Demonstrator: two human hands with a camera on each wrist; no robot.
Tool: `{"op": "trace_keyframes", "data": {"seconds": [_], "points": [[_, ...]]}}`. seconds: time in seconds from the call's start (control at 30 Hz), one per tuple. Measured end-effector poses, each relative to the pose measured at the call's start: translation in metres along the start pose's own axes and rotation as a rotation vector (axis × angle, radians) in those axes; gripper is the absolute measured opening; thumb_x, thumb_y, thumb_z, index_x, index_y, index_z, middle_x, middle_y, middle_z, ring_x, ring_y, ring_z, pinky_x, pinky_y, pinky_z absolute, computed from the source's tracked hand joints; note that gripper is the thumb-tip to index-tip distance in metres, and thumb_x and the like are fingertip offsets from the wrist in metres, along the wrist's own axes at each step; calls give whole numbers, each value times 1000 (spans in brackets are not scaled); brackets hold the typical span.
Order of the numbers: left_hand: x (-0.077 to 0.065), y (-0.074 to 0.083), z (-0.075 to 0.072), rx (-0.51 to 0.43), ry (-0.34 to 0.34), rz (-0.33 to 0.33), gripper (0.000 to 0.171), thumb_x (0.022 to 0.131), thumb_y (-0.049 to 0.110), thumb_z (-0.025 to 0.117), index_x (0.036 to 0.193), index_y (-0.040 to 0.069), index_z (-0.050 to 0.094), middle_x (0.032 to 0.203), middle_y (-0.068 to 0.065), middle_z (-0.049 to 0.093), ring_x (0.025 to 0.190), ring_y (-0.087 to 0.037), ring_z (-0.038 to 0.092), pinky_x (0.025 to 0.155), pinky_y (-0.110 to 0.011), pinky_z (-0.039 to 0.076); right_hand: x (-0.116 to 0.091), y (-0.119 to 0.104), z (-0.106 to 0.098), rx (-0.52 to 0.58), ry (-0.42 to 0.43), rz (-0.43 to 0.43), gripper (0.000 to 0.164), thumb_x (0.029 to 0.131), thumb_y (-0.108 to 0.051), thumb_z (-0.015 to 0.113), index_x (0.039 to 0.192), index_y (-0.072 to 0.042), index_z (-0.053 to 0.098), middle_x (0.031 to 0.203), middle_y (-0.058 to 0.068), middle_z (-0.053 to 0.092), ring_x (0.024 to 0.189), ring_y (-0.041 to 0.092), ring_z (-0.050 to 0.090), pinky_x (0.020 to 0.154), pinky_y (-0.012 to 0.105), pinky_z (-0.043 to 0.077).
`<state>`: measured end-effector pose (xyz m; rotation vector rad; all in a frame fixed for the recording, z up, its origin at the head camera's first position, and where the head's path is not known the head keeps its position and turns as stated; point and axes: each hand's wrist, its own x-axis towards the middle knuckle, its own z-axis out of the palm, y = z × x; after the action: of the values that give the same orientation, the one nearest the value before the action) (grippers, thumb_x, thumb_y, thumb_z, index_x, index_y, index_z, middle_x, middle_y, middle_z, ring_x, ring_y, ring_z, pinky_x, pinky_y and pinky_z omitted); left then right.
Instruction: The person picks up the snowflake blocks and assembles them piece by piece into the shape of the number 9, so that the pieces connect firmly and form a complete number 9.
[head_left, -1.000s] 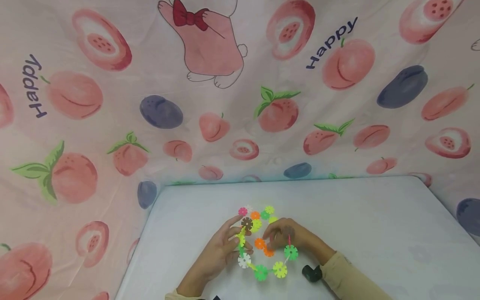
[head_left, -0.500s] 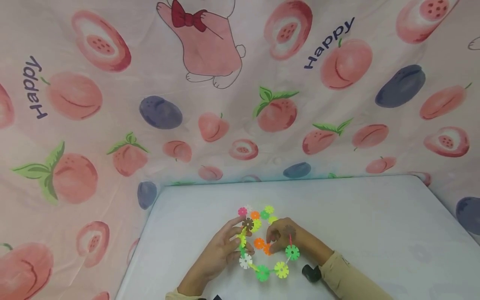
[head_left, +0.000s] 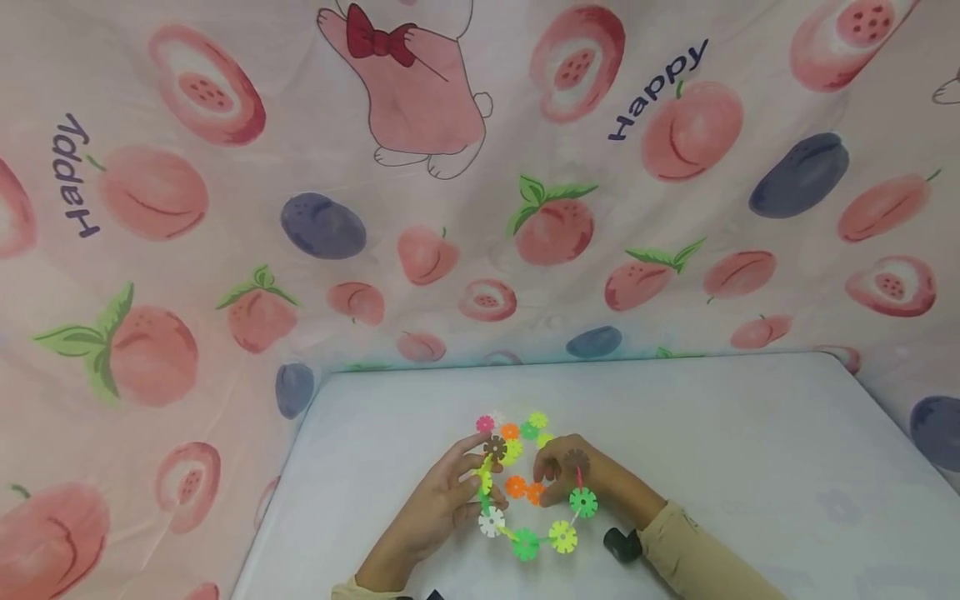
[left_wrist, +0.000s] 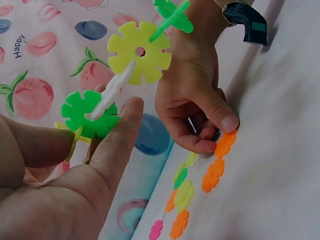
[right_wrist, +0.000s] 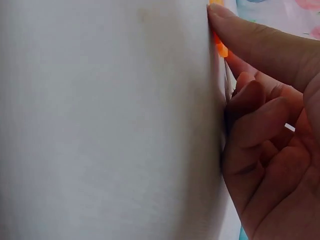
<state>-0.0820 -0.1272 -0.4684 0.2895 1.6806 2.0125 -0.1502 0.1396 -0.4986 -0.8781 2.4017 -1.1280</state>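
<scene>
In the head view, your left hand (head_left: pixel 442 500) pinches a chain of notched plastic discs (head_left: pixel 526 545), which curves through the lower middle of the frame. Right of it, your right hand (head_left: pixel 557 468) is clamped on an orange disc (head_left: pixel 536 494) at the white worktop (head_left: pixel 750 467); a second orange disc (head_left: pixel 515 486) lies just beside it.

In the left wrist view, your left thumb and finger grip the chain at lower left, while the right hand pinches its disc at centre right. Loose discs (left_wrist: pixel 184 195) lie at lower centre.

In the right wrist view, your thumb presses the orange disc at the upper right.
</scene>
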Motion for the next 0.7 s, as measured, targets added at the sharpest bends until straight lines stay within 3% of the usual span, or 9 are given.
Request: {"op": "trace_keyframes", "data": {"seconds": [0.2, 0.37, 0.47, 0.57, 0.7], "points": [[2, 1, 0, -1, -1, 0, 56, 107, 8, 47, 159, 23, 32, 141, -21, 49, 100, -23, 72, 93, -41, 60, 0, 3, 0, -29, 25, -10, 22, 72, -10, 90, 81, -9, 70, 73, 0, 61, 67, 2, 49, 59, 20, 45], [4, 2, 0, 6, -17, -5, 55, 107, 8, 47, 158, 22, 32, 140, -20, 50, 99, -23, 72, 91, -38, 61, 0, 20, 0, 5, 62, -131, 14, 81, -12, 84, 82, -12, 70, 71, -5, 62, 66, -1, 51, 58, 20, 48], [4, 3, 1, 19, -23, -5, 55, 107, 9, 47, 158, 22, 32, 138, -21, 50, 98, -23, 73, 88, -34, 61, -1, 27, -4, 43, 73, -218, 10, 85, -10, 80, 85, -10, 70, 75, 0, 67, 68, 4, 56, 61, 22, 50], [5, 4, 1, 33, -19, -7, 55, 107, 8, 47, 157, 23, 32, 138, -21, 50, 97, -24, 73, 86, -34, 62, -3, 28, -11, 60, 78, -161, 9, 88, -13, 78, 89, -12, 70, 83, 0, 71, 74, 8, 60, 68, 23, 52], [5, 4, 1, 57, -11, -14, 56, 106, 7, 48, 158, 20, 32, 139, -25, 49, 94, -24, 74, 81, -31, 62, -4, 26, -17, 176, 62, 84, 9, 90, -18, 76, 98, -17, 71, 88, 0, 70, 68, 12, 59, 61, 27, 50]]}}
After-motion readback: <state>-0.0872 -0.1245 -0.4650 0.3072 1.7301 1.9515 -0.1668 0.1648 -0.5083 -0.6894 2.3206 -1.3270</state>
